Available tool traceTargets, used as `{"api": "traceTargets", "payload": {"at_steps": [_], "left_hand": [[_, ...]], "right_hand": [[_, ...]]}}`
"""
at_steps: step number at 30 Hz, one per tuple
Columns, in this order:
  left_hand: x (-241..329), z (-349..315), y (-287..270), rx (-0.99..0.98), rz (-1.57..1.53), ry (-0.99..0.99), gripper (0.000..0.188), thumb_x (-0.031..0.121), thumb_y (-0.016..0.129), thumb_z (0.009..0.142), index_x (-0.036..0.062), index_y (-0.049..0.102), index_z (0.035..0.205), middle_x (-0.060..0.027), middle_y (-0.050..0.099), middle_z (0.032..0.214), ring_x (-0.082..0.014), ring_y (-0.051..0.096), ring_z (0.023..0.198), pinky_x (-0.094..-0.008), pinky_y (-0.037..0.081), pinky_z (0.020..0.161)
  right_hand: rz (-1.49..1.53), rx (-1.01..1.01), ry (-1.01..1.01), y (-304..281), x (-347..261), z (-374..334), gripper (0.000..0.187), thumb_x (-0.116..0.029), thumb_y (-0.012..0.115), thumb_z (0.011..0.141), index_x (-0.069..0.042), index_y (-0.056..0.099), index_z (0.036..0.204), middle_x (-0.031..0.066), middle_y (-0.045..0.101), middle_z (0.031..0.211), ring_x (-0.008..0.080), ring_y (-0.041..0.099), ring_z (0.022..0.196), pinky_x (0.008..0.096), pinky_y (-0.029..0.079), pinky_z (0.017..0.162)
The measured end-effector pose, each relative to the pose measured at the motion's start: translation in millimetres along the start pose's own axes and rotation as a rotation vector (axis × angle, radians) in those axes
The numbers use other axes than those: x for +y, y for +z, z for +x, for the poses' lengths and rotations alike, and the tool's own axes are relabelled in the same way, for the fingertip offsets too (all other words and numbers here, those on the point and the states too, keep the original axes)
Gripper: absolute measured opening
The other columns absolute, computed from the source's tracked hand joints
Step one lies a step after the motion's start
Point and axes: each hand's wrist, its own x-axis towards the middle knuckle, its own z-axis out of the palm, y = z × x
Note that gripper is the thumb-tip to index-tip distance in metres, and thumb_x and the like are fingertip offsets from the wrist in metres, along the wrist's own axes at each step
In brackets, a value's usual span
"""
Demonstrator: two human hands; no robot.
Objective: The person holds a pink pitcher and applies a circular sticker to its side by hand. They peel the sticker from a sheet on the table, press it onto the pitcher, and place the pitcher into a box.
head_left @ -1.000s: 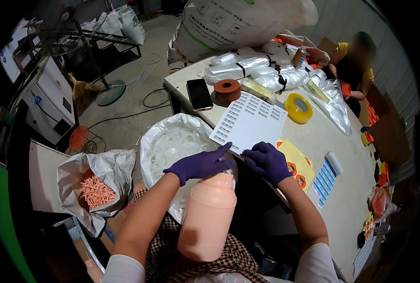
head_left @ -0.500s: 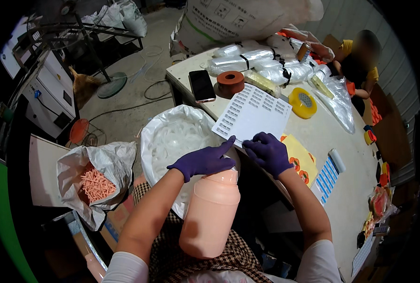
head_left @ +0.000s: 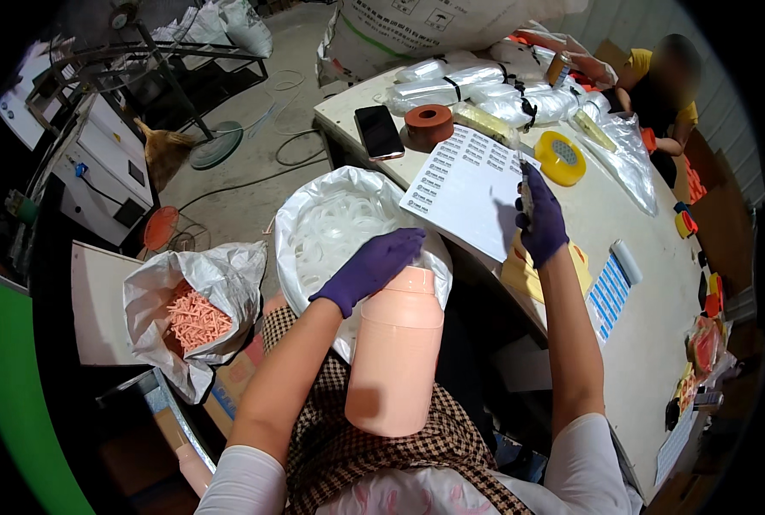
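Observation:
A peach-pink plastic jar (head_left: 395, 365) with a short neck leans upright on my lap, against a checked apron (head_left: 318, 395). At its neck lies my left hand (head_left: 372, 268) in a purple glove, fingers stretched out beyond the far side of the rim; the thumb is hidden. Over the table, my right hand (head_left: 544, 221), also gloved, is closed around a slim tool (head_left: 526, 193) with a thin metallic tip pointing up; its exact kind is unclear. Just left of that hand is a white sheet of small printed labels (head_left: 464, 193).
Beyond the jar stands a white-lined container (head_left: 335, 227) of translucent rings; left of it, a sack (head_left: 198, 318) of pink pieces. On the table (head_left: 601, 369) are a phone (head_left: 379, 133), brown tape (head_left: 429, 127), yellow tape (head_left: 561, 158) and plastic bags (head_left: 554, 107). Another person (head_left: 665, 103) sits far right.
My right hand has left the near edge of the label sheet, moved up and right, and now holds the slim tool. My left index finger has drawn back from the sheet.

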Motion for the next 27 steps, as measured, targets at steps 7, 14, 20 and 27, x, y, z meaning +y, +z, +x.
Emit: {"api": "traceTargets", "payload": {"at_steps": [7, 14, 20, 27], "left_hand": [[16, -79, -6, 0.151, -0.121, 0.231, 0.023, 0.013, 0.061, 0.096, -0.0009, 0.071, 0.112, -0.0081, 0.071, 0.110, -0.0159, 0.065, 0.102, -0.0299, 0.050, 0.093], [-4, -52, 11, 0.150, 0.013, 0.073, 0.027, 0.022, 0.068, 0.094, 0.0000, 0.073, 0.109, -0.0056, 0.073, 0.099, -0.0109, 0.063, 0.092, -0.0283, 0.050, 0.088], [6, -44, 17, 0.081, 0.111, 0.042, 0.029, 0.027, 0.063, 0.097, 0.0015, 0.072, 0.108, -0.0107, 0.072, 0.097, -0.0183, 0.064, 0.087, -0.0318, 0.050, 0.086], [8, -40, 26, 0.086, 0.190, 0.059, 0.037, 0.037, 0.060, 0.097, 0.0009, 0.066, 0.096, -0.0170, 0.067, 0.093, -0.0300, 0.061, 0.084, -0.0379, 0.049, 0.083]], "right_hand": [[-1.199, -0.332, -1.281, 2, 36, -185, 0.045, -0.010, 0.077, 0.075, -0.024, 0.073, 0.118, 0.0070, 0.058, 0.093, 0.0227, 0.059, 0.075, 0.0312, 0.049, 0.062], [-1.285, -0.667, -1.451, 10, 64, -202, 0.049, -0.023, 0.081, 0.068, -0.031, 0.072, 0.116, 0.0025, 0.058, 0.092, 0.0207, 0.058, 0.071, 0.0334, 0.046, 0.057], [-1.332, -0.736, -1.470, 20, 55, -194, 0.051, -0.023, 0.080, 0.070, -0.032, 0.070, 0.120, 0.0018, 0.060, 0.094, 0.0204, 0.059, 0.073, 0.0332, 0.047, 0.058], [-1.345, -0.792, -1.485, 21, 64, -188, 0.052, -0.023, 0.081, 0.071, -0.033, 0.069, 0.121, 0.0016, 0.061, 0.097, 0.0194, 0.059, 0.074, 0.0328, 0.048, 0.058]]}}
